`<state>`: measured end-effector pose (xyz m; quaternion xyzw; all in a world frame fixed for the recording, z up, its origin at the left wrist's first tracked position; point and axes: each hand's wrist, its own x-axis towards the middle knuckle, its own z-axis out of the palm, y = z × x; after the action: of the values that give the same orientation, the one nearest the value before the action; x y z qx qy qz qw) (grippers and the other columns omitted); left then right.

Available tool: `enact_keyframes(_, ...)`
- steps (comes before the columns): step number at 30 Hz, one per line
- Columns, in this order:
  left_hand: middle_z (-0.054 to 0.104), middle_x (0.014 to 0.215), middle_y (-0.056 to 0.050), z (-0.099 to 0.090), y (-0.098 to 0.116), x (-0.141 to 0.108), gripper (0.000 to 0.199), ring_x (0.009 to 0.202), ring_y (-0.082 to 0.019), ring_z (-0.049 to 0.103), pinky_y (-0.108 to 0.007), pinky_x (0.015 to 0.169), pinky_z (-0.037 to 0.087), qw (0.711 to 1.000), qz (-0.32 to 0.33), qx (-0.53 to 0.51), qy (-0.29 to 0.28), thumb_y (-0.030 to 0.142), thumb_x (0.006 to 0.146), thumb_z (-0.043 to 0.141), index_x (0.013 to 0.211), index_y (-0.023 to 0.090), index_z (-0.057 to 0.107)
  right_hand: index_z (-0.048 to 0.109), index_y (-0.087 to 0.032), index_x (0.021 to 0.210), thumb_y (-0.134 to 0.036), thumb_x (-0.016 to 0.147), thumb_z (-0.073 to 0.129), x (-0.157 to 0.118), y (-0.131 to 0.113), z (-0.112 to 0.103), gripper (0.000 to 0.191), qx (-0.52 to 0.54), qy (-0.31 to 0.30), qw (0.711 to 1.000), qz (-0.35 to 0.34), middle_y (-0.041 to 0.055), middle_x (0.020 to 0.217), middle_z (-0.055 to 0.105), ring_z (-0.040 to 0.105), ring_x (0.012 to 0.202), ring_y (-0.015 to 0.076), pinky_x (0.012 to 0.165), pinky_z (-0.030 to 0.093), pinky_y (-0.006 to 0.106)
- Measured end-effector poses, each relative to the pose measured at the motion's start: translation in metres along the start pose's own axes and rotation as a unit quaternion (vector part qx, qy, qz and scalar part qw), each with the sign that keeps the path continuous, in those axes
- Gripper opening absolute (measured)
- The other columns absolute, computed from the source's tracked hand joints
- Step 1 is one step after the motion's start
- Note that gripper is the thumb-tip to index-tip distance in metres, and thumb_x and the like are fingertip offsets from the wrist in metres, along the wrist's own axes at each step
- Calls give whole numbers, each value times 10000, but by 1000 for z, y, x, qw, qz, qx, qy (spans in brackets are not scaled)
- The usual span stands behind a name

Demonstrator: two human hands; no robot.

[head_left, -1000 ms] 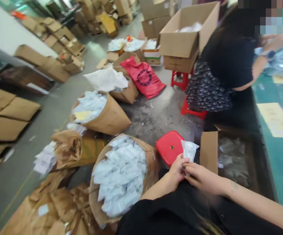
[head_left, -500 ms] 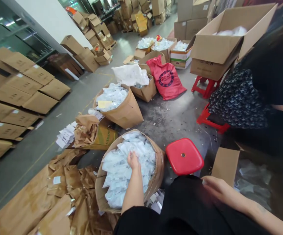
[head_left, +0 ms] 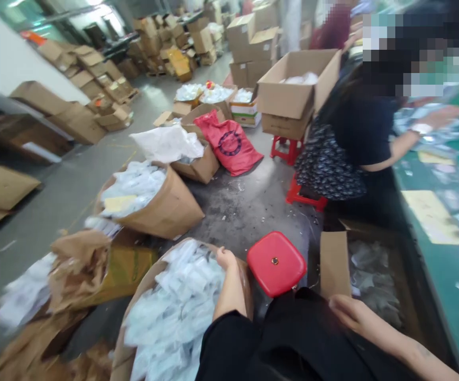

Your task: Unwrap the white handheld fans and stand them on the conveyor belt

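My left hand (head_left: 227, 259) is closed at the upper right rim of a round-bulging cardboard box (head_left: 249, 296), its fingers curled over the edge. Heaped inside the box are many pale, bluish-white plastic packets (head_left: 182, 307). My right hand (head_left: 348, 311) rests by the black clothing over my lap, fingers loosely stretched with nothing visible in them. Close to that hand is the flap of an open carton (head_left: 334, 264) holding clear plastic bags (head_left: 374, 286). Between my hands, just beyond my lap, stands a red stool (head_left: 277, 264).
Another box of packets (head_left: 174, 203), crumpled brown paper (head_left: 81, 264) and a red sack (head_left: 233, 148) stand ahead and left. At right, a seated person (head_left: 356, 127) in dark clothing works at a green table (head_left: 423, 264). A big open carton (head_left: 287, 100) sits on a red stool.
My left hand has moved right, from on top of the packets to the box's rim. The view has swung right, bringing the green table into sight. My right hand stays by my lap.
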<state>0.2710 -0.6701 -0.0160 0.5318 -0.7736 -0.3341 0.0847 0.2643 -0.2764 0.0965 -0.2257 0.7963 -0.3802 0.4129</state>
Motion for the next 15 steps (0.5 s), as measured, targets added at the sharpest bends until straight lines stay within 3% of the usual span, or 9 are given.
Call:
enact_keyframes(3, 664, 913, -99, 82, 52, -72, 259, 963, -215, 606, -386, 893, 437, 988, 103, -14, -113, 102, 803, 398, 867, 136, 647, 531, -196, 800, -333, 892, 362, -19, 6, -8, 236, 7, 69, 998, 4, 29, 804, 589, 531, 729, 143, 694, 429, 256)
enact_keyframes(5, 680, 894, -80, 131, 89, -134, 288, 927, -193, 621, -341, 869, 458, 947, 214, -28, -237, 72, 760, 393, 832, 157, 659, 548, -189, 821, -288, 875, 389, -36, 12, -15, 195, 14, 134, 991, 18, 32, 823, 594, 534, 746, 145, 711, 427, 257)
enact_keyframes(7, 690, 887, -54, 171, 127, -199, 274, 898, -170, 629, -311, 852, 471, 868, 329, -39, -371, 71, 742, 421, 814, 165, 668, 560, -186, 846, -255, 860, 408, -59, 22, -23, 167, 34, 201, 978, 42, 34, 840, 600, 539, 767, 147, 732, 424, 259)
enact_keyframes(9, 697, 876, -25, 204, 165, -261, 252, 881, -148, 631, -282, 846, 473, 769, 423, -38, -478, 71, 735, 457, 794, 178, 677, 561, -184, 854, -241, 852, 420, -88, 35, -28, 152, 62, 265, 959, 72, 31, 844, 602, 541, 774, 147, 737, 423, 256)
enact_keyframes(11, 699, 887, -5, 235, 207, -318, 244, 885, -130, 626, -255, 850, 465, 687, 488, -24, -538, 74, 742, 477, 798, 195, 682, 553, -184, 838, -245, 850, 423, -119, 49, -27, 144, 96, 326, 935, 105, 24, 829, 598, 537, 756, 142, 718, 422, 250)
enact_keyframes(12, 697, 906, -3, 252, 230, -343, 245, 896, -126, 622, -247, 856, 459, 660, 511, -14, -551, 83, 755, 479, 824, 201, 683, 549, -185, 829, -252, 854, 418, -134, 57, -25, 149, 114, 351, 921, 123, 19, 820, 596, 534, 746, 139, 708, 422, 247)
enact_keyframes(15, 682, 986, -38, 304, 298, -409, 276, 950, -149, 608, -268, 880, 441, 630, 554, 32, -544, 114, 804, 453, 976, 194, 654, 553, -191, 810, -300, 873, 401, -178, 82, -14, 198, 168, 404, 884, 165, 14, 804, 595, 527, 731, 136, 692, 426, 238)
